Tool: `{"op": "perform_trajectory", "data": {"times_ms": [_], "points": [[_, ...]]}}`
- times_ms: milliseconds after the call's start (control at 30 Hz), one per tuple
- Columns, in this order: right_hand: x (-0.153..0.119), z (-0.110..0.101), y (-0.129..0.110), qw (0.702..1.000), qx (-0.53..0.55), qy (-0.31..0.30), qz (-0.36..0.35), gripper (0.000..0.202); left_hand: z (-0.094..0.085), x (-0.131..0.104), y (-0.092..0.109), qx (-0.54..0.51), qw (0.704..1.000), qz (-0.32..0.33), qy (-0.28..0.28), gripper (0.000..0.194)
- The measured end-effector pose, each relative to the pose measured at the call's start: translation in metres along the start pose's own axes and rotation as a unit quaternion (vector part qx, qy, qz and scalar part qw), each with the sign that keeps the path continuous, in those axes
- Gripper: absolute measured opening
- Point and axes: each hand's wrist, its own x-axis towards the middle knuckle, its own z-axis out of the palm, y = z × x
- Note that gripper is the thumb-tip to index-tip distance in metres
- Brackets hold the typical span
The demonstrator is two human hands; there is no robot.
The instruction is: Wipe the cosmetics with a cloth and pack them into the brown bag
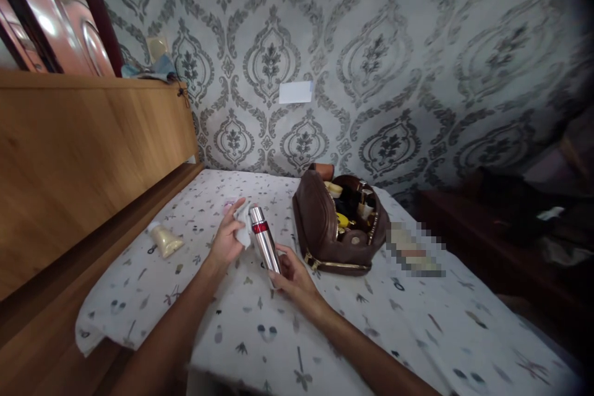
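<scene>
My right hand (297,277) is closed around the lower part of a shiny silver bottle (265,249) with a red band below its cap. The bottle is tilted, its cap end pointing up and slightly left. Close to the cap, my left hand (226,242) holds a white tissue (243,230) between thumb and fingers. Whether the tissue touches the bottle I cannot tell. A brown leather toiletry bag (320,223) stands unzipped to the right, with small bottles and a yellow item (342,220) inside. Behind my left hand lies a small pinkish item (228,205), partly hidden.
A cream-coloured tube (165,241) lies at the left on the white patterned sheet (278,346). A blurred-out flat item (415,250) is right of the bag. A wooden panel (93,148) borders the left side; patterned wallpaper (260,62) covers the wall behind.
</scene>
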Motion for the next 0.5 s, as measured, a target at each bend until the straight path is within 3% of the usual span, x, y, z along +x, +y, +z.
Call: {"op": "perform_trajectory", "data": {"times_ms": [200, 300, 400, 500], "points": [[-0.002, -0.005, 0.006, 0.99, -0.106, 0.042, -0.087, 0.052, 0.003, 0.0, -0.007, 0.05, 0.998, -0.009, -0.036, 0.053], [-0.002, -0.007, 0.003, 0.988, -0.118, 0.051, -0.084, 0.053, 0.001, 0.004, -0.013, 0.057, 0.998, 0.001, 0.004, 0.049], [-0.003, -0.009, -0.005, 0.996, -0.051, 0.035, -0.067, 0.055, -0.001, 0.004, -0.013, 0.048, 0.998, -0.02, 0.046, 0.053], [-0.005, -0.011, -0.013, 0.993, 0.106, -0.035, 0.026, 0.048, -0.001, 0.001, -0.008, 0.035, 0.998, -0.049, 0.012, 0.055]]}}
